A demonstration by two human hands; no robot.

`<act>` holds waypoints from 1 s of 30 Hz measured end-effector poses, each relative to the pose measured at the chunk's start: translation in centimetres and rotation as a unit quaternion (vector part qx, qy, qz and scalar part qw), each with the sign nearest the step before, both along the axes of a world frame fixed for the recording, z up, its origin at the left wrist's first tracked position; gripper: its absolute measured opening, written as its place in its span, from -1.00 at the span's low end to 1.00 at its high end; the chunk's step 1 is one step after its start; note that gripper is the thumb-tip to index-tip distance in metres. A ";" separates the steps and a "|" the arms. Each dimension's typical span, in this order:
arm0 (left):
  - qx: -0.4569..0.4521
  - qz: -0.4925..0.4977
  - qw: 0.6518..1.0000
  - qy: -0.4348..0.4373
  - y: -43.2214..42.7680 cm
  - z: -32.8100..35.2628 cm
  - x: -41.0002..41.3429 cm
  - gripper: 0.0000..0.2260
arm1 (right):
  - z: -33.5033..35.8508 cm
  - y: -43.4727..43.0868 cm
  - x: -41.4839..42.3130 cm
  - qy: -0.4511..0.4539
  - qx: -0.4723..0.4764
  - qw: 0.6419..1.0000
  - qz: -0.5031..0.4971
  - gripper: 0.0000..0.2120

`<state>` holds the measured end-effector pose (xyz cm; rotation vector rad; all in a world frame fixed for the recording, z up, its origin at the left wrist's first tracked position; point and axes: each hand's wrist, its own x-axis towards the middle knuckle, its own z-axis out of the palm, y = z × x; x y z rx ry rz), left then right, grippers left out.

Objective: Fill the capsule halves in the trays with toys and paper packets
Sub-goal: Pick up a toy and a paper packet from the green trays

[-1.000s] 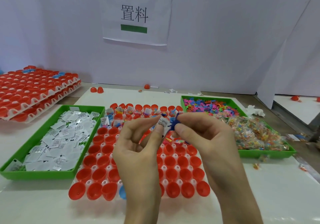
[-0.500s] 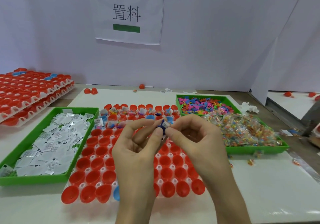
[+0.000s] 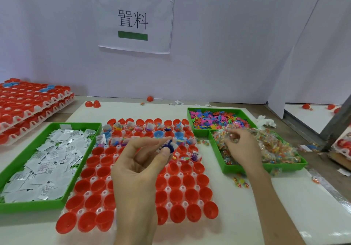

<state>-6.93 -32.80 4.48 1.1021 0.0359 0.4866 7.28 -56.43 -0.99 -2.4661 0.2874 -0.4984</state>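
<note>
- Your left hand (image 3: 140, 167) hangs above the middle of the white plastic tray (image 3: 183, 188). Its thumb and forefinger pinch a dark blue spiky toy (image 3: 170, 145) together with a small white paper packet (image 3: 161, 147). Holding both in one pinch probably lets a single drop fill one cup.
- Your right hand (image 3: 242, 149) is over the near compartment of the green divided bin (image 3: 284, 167), fingers curled down among the clear-wrapped bead packets (image 3: 273, 148). It is blurred, so I cannot tell whether it grips one.
- The red capsule halves (image 3: 190, 180) sit open side up in the tray's sockets, which steadies them for loading. The far rows already carry toys and packets and the near rows look empty, so I judge much of the tray remains.
- The green tray of loose paper packets (image 3: 32, 205) lies just left of the capsule tray and the divided bin just right, so each supply is near its own hand.
- Your next move is likely to lower the pinch into an empty half beside the filled ones and release. The paper is light, so it may cling to your finger or catch on a rim.
</note>
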 end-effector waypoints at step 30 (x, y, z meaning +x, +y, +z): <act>0.033 -0.022 0.999 0.013 -0.3 -0.2 0.1 -0.73 | -0.4 -0.1 -1.5 -0.190 0.118 0.975 0.019 -0.76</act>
